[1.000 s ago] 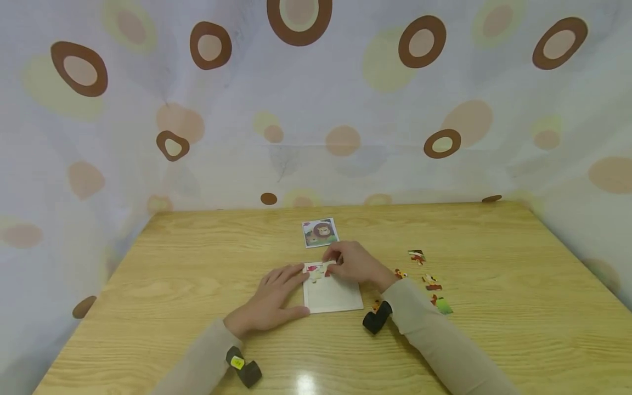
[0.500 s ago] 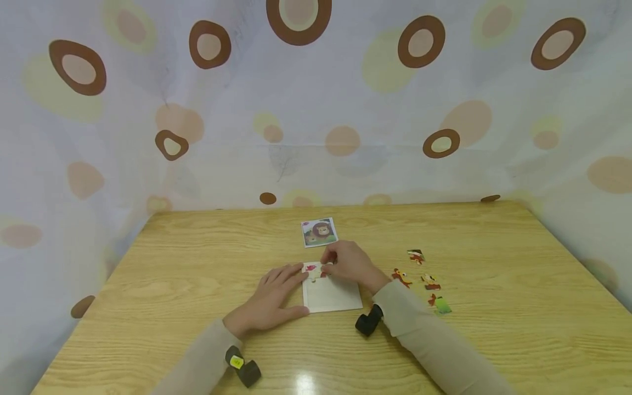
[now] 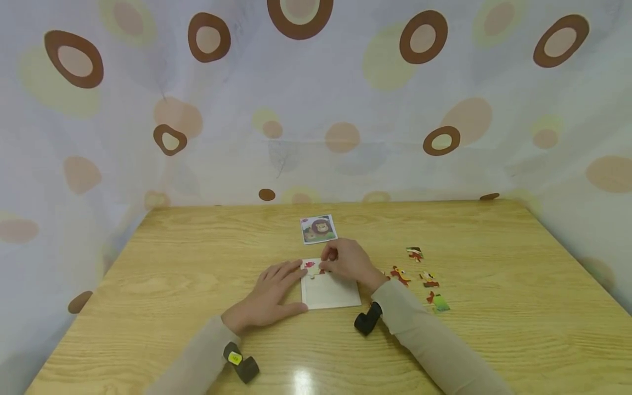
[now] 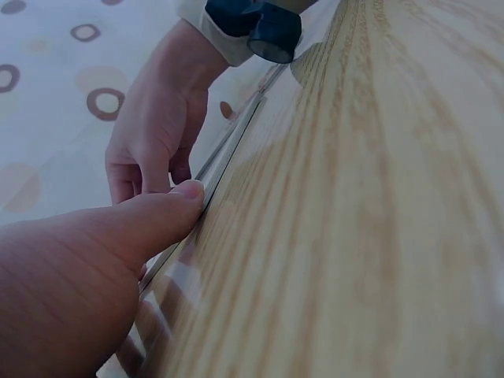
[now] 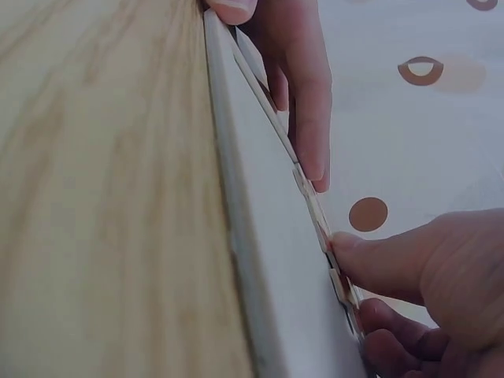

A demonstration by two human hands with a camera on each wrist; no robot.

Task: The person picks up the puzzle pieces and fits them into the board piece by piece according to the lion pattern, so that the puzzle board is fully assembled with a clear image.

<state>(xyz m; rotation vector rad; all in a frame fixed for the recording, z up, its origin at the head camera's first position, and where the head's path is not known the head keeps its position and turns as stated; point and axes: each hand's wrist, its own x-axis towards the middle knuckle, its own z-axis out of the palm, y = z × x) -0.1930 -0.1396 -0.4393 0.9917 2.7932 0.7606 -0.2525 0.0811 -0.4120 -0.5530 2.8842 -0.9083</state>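
A square white puzzle tray [image 3: 332, 293] lies flat on the table. My left hand [image 3: 269, 295] rests along its left side, fingers stretched out, with fingertips on the top left and the thumb [image 4: 169, 211] at the lower left edge. A pale puzzle piece with a pink mark [image 3: 310, 265] lies in the tray's upper left corner. Just right of it, my right hand [image 3: 349, 263] pinches a puzzle piece with a red-brown patch [image 3: 322, 269] between thumb and fingers, against the tray's top row. The fingers hide most of that piece.
Behind the tray lies a picture card with lions [image 3: 318, 229]. Several loose puzzle pieces [image 3: 401, 275] are scattered to the right, near the right forearm, including a green one [image 3: 441, 302]. A patterned cloth [image 3: 316, 164] stands behind the wooden table [image 3: 197, 241].
My right hand has shifted slightly left with the pinched piece, which now sits closer to the pink-marked one. The right forearm has uncovered a loose piece. My left hand stays in place.
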